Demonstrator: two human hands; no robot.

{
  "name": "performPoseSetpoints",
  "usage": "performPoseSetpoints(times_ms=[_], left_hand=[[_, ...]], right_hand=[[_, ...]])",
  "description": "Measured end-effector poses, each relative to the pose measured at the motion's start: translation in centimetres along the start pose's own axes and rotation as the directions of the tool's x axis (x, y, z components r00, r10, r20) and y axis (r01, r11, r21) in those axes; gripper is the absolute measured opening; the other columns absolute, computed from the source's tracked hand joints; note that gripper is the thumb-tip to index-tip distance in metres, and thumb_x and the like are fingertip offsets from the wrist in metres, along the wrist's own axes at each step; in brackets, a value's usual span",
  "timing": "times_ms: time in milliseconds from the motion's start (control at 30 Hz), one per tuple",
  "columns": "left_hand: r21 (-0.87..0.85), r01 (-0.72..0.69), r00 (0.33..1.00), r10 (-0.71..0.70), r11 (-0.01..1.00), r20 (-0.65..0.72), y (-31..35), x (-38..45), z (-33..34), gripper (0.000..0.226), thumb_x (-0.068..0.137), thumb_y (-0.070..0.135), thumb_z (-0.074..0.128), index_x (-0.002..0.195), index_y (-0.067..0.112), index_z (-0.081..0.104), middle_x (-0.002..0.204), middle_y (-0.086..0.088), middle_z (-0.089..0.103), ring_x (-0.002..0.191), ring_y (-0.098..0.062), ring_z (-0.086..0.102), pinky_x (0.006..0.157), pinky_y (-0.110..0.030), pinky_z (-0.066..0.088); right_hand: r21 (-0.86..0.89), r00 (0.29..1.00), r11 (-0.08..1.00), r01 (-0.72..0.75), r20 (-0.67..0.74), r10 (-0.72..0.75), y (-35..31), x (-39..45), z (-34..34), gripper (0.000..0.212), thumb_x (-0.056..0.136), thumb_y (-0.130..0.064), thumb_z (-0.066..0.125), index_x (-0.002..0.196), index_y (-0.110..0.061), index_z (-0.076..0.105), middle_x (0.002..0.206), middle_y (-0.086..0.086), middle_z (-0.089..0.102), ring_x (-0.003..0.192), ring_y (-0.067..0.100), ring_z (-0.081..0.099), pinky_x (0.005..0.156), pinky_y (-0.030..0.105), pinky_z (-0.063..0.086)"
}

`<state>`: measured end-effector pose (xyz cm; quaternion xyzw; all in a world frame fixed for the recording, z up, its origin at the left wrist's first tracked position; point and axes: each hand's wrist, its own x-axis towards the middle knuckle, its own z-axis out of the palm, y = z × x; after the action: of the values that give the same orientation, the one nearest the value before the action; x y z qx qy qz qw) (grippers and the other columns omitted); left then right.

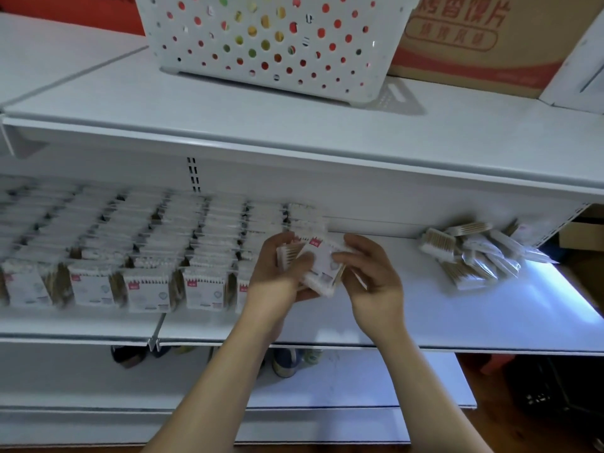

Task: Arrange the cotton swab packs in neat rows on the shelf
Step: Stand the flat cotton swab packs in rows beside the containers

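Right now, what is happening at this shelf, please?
A person is stocking cotton swab packs on the middle shelf. Both hands hold a few packs between them: the left hand grips them from the left side, and the right hand touches them from the right. Neat rows of packs already fill the left part of the shelf. A loose pile of packs still lies on the right, not yet arranged. A white perforated basket stands on the shelf above.
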<state>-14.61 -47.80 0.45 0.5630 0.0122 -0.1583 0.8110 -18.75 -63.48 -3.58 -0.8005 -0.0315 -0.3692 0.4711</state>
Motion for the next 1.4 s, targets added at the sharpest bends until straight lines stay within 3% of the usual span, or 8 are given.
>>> performPoseSetpoints(times_ms=[167,300,433,667,1033,1233,1333,1400], left_hand=[[-0.004,-0.104,0.995,0.104,0.995,-0.001,-0.3,0.2,0.0,0.043,0.091,-0.002,0.068,0.120,0.027,0.056,0.110,0.000,0.068,0.088,-0.012,0.073,0.063,-0.033,0.061],[0.024,-0.133,0.991,0.133,0.991,-0.016,-0.6,0.1,0.3,0.036,0.094,0.002,0.066,0.114,0.030,0.055,0.105,0.002,0.068,0.087,-0.012,0.072,0.063,-0.032,0.061],[0.073,-0.148,0.978,0.157,0.986,-0.139,-0.3,0.1,-1.0,0.036,0.103,0.000,0.045,0.127,0.026,0.053,0.119,-0.001,0.062,0.090,-0.023,0.071,0.062,-0.032,0.063],[0.077,-0.117,0.973,0.130,0.990,-0.193,0.0,0.1,-2.7,0.054,0.100,-0.001,0.052,0.146,0.025,0.039,0.125,0.000,0.051,0.086,-0.025,0.071,0.055,-0.033,0.062],[0.099,-0.075,0.958,0.099,0.992,-0.270,1.1,0.3,-5.0,0.021,0.099,0.012,0.060,0.118,0.019,0.052,0.099,-0.007,0.071,0.069,-0.018,0.074,0.055,-0.036,0.061],[0.123,-0.065,0.986,0.083,0.990,-0.147,1.4,0.3,-4.1,0.013,0.101,0.019,0.060,0.111,0.011,0.061,0.098,-0.004,0.075,0.076,-0.016,0.075,0.067,-0.044,0.064],[0.116,-0.068,0.997,0.073,0.991,-0.040,1.6,0.2,-3.3,0.016,0.100,0.012,0.059,0.113,0.013,0.068,0.098,-0.001,0.077,0.087,-0.021,0.075,0.079,-0.048,0.063],[0.108,-0.099,0.995,0.099,0.989,0.006,1.5,0.3,-2.6,0.021,0.100,0.009,0.057,0.115,0.016,0.070,0.100,-0.002,0.076,0.093,-0.021,0.074,0.084,-0.044,0.062]], right_hand=[[0.228,0.890,0.861,-0.456,0.081,0.449,-1.7,0.4,-0.3,0.032,0.093,-0.007,0.061,0.109,-0.032,0.070,0.099,-0.013,0.073,0.097,0.012,0.068,0.087,0.037,0.058],[0.070,0.903,0.905,-0.421,0.132,0.410,-1.7,1.2,-0.3,0.034,0.088,-0.012,0.073,0.104,-0.041,0.066,0.088,-0.016,0.073,0.081,0.006,0.068,0.073,0.023,0.053],[0.090,0.865,0.867,-0.490,-0.069,0.496,0.6,2.3,-0.8,0.030,0.091,-0.011,0.070,0.108,-0.035,0.066,0.089,-0.001,0.071,0.076,0.016,0.067,0.064,0.032,0.058],[-0.326,0.953,0.915,-0.238,0.104,0.285,4.1,2.9,3.0,0.030,0.095,-0.018,0.064,0.124,-0.025,0.066,0.104,-0.005,0.068,0.080,0.008,0.063,0.072,0.024,0.052],[-0.579,0.982,0.813,-0.055,0.117,0.149,6.9,2.5,6.0,0.038,0.086,-0.015,0.073,0.124,-0.018,0.069,0.118,0.012,0.055,0.106,0.032,0.054,0.083,0.041,0.054],[-0.276,0.940,0.902,-0.331,-0.016,0.340,1.9,2.6,4.4,0.022,0.100,-0.030,0.058,0.119,-0.025,0.068,0.114,-0.001,0.064,0.100,0.018,0.063,0.080,0.026,0.050],[0.044,0.767,0.804,-0.592,0.336,0.546,-2.0,2.8,3.4,0.019,0.102,-0.032,0.053,0.099,-0.030,0.072,0.087,-0.004,0.073,0.079,0.018,0.068,0.069,0.036,0.054],[0.052,0.773,0.834,-0.549,0.412,0.483,-2.8,2.3,3.2,0.011,0.097,-0.025,0.062,0.100,-0.030,0.072,0.084,0.000,0.074,0.076,0.020,0.070,0.070,0.041,0.057]])
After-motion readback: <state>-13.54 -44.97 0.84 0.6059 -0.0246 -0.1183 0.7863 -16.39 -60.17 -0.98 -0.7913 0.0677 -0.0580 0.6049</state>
